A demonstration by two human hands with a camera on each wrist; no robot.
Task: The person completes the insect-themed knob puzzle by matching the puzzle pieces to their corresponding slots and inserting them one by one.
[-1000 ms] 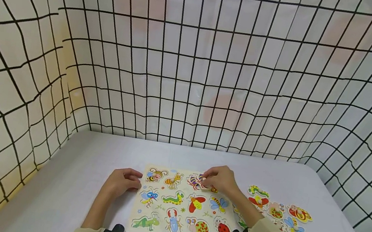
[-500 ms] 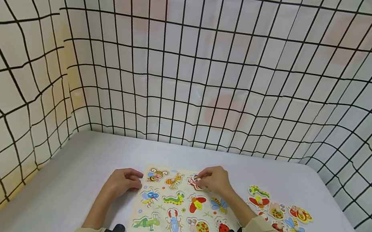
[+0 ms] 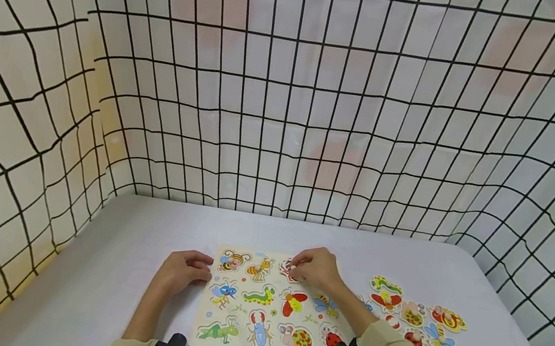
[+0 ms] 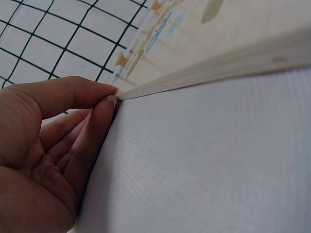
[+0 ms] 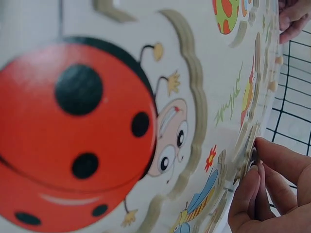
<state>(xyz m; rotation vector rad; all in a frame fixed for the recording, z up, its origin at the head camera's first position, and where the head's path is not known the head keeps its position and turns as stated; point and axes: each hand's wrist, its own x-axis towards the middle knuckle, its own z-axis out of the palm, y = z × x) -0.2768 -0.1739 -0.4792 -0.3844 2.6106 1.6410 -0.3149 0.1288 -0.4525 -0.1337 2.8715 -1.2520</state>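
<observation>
Carefully, you're pinching a bug puzzle piece (image 3: 286, 269) in your right hand (image 3: 319, 268) at the top row of the puzzle board (image 3: 239, 345); your left hand (image 3: 180, 271) is resting loose fingers against its edge; any twist or board slip could be leaving the piece crooked.

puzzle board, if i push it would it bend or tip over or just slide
The puzzle board looks stiff, its edge thick and straight. Lying flat on the white table, it would probably slide rather than tip. Tilted, it might drop the knobbed bee piece; no fastening shows.
</observation>
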